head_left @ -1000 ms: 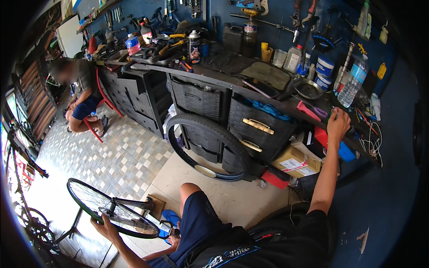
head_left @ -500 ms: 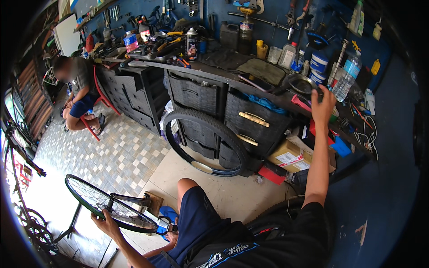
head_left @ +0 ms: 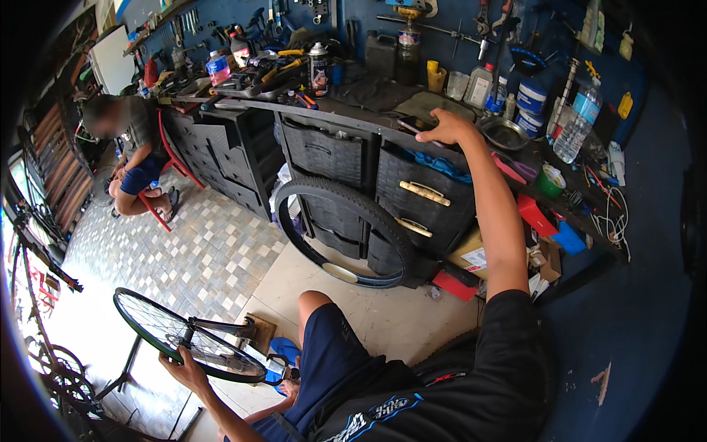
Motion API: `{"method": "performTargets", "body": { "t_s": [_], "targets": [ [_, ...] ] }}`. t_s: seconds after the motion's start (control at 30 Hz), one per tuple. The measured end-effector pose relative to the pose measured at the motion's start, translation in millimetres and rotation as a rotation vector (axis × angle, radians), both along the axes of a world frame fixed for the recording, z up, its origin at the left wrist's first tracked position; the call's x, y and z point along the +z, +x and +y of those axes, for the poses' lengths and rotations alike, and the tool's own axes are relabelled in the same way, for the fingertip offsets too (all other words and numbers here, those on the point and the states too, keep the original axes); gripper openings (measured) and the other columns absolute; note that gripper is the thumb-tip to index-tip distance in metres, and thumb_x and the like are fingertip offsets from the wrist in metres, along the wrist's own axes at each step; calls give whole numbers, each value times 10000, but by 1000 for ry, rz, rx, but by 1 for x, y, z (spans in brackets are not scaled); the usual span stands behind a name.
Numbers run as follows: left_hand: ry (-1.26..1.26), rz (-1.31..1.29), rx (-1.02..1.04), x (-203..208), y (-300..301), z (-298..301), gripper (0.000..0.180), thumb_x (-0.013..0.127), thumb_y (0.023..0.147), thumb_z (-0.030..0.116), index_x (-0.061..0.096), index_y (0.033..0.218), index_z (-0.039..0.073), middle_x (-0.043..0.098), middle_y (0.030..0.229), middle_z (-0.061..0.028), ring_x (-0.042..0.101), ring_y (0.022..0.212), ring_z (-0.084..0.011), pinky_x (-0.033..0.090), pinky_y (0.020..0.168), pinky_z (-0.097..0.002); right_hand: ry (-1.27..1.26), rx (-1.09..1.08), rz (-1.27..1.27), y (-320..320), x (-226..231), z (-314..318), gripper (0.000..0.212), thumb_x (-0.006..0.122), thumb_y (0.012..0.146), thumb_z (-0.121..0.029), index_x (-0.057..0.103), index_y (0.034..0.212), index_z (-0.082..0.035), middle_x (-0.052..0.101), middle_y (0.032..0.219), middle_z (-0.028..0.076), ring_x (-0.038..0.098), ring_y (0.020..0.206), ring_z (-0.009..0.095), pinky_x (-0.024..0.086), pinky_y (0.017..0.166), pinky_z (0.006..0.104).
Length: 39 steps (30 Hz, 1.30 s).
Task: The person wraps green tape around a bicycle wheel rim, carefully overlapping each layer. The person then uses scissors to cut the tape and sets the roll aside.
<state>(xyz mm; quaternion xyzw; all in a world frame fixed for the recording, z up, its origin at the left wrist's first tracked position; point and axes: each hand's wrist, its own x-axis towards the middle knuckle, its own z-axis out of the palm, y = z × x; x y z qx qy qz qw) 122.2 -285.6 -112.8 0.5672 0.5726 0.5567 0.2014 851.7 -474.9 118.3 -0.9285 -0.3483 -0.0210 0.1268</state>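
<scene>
My left hand [head_left: 188, 370] is closed around the lower rim of a bare spoked bicycle wheel [head_left: 144, 335], which is mounted on a dark stand at the lower left. Over the workbench, my right hand [head_left: 451, 130] reaches with thumb and forefinger apart. A dark phone [head_left: 409, 126] lies at its fingertips, partly hidden; I cannot tell whether they touch it. A round metal dish [head_left: 504, 134] rests just right of that hand. The knobby black tire [head_left: 401, 247] leans against the drawers, off the wheel.
Bottles, tubs and a spray can [head_left: 317, 70] crowd the workbench [head_left: 353, 122]. Cardboard and red boxes [head_left: 454, 284] sit beneath its right end. A seated person [head_left: 132, 147] is at the far left on a red chair. Tools hang on the blue wall.
My right hand has moved left along the bench, from the metal dish to the phone. The dish now shows whole. My left hand stays on the wheel rim.
</scene>
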Motion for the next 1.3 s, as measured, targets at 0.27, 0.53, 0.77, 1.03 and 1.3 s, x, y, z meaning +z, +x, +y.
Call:
{"method": "performTargets", "body": {
  "t_s": [0.27,0.53,0.77,1.03,1.3],
  "targets": [
    [55,73,47,-12,-9,9,440,605,990,217,465,1295,-69,593,975,-156,547,830,-228,461,717,-366,219,-63,-42,-14,17,-16,921,828,637,-578,558,1329,-32,676,1239,234,649,1178,373,496,986,424],
    [35,78,46,-37,-21,21,473,655,989,234,471,1315,-55,627,1063,-205,595,943,-263,494,817,-407,388,-477,-296,-7,73,-180,923,801,674,-641,544,1342,-58,677,1236,270,657,1176,408,490,999,451],
    [29,126,54,-44,-32,35,496,668,981,331,522,1200,-90,607,995,-238,585,887,-340,482,814,-459,237,-756,-329,3,62,-310,890,805,670,-600,562,1316,-40,680,1247,243,651,1186,391,487,999,446],
    [47,194,128,-36,-43,42,483,686,978,259,544,1291,-79,648,1151,-243,628,998,-344,495,862,-448,141,-741,-193,26,34,-331,820,843,672,-530,573,1284,-56,671,1273,227,634,1209,382,475,1013,438],
    [-26,166,101,-19,-8,16,478,666,980,220,539,1344,-62,643,1172,-208,598,1017,-295,476,894,-411,77,-701,-151,55,24,-356,738,840,721,-477,634,1299,-68,667,1309,194,633,1217,347,456,1042,431]
  ]
}}
